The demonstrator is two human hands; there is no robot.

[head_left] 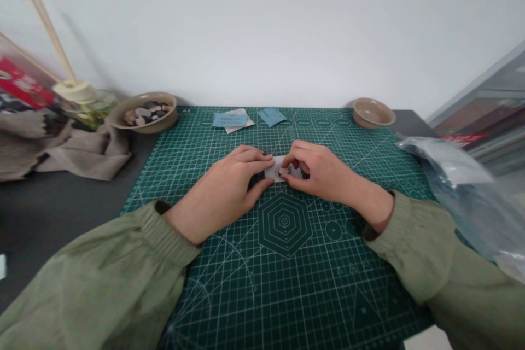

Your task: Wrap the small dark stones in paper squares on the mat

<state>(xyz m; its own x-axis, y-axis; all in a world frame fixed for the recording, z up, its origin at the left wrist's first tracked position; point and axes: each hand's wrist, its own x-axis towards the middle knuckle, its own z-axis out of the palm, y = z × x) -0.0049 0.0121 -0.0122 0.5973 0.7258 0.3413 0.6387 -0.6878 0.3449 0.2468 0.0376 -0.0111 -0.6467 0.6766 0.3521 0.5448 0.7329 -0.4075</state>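
Sleeves [110, 273] foremost — right fingers [297, 181] pinch a stone [284, 171] (pale).

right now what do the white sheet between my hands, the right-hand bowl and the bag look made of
White sheet: matte, likely paper or nonwoven fabric; it looks thin, without shine.
Right-hand bowl: tan, maybe ceramic or plastic; the smooth wall and slight sheen leave it open.
Bag: clear, glossy, probably plastic film; bright highlights and see-through folds suggest it.
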